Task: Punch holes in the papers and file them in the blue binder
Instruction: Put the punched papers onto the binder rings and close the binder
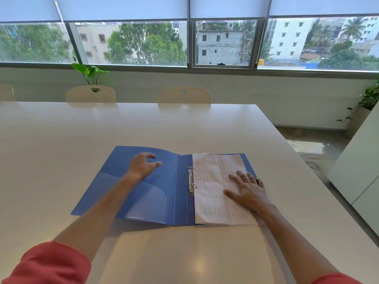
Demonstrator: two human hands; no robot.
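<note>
Papers (217, 187) lie filed beside the rings (191, 180) of the open binder (143, 191); closing it appears to remain. Right hand (248, 191) presses flat, fingers spread. Left hand (142, 165) hovers loosely curled, holding nothing.

White table (143, 124), two cream chairs (90, 94) (184, 95) behind it, leafy plant (90, 72), windows (131, 42), half-lowered blinds (123, 7).
</note>
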